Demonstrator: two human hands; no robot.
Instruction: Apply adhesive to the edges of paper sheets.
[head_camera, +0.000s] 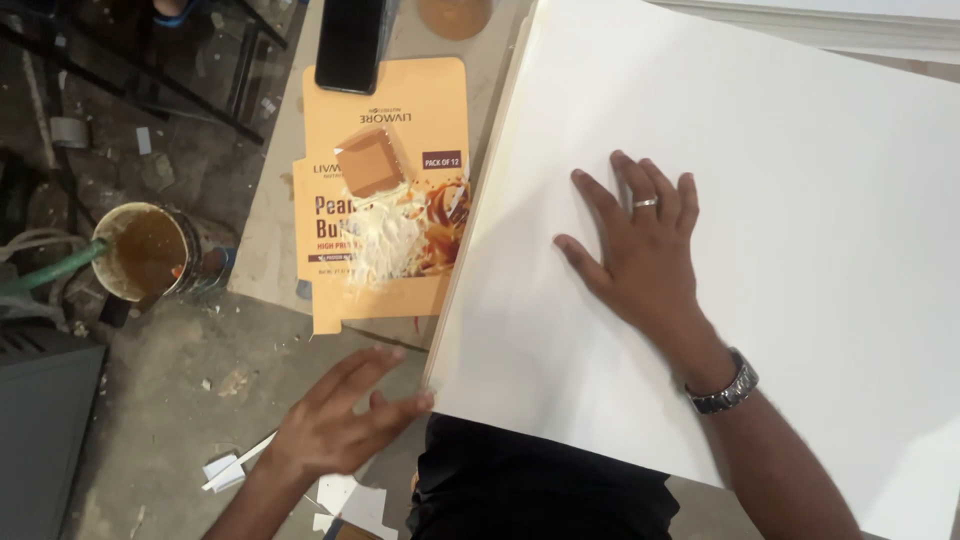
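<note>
One white sheet stack (760, 150) on worktop (270, 240); right hand (640, 250) flat on top, grip open; left hand (340, 420) open, fingertips at stack corner. One phone (350, 42), one glue tin (150, 250).

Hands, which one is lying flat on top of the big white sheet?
The right hand, wearing a ring and wristwatch, lies flat on the white sheet; the left hand only touches its corner.

Flattened orange carton (385, 190) left of sheet; dark phone (350, 42) above.
</note>
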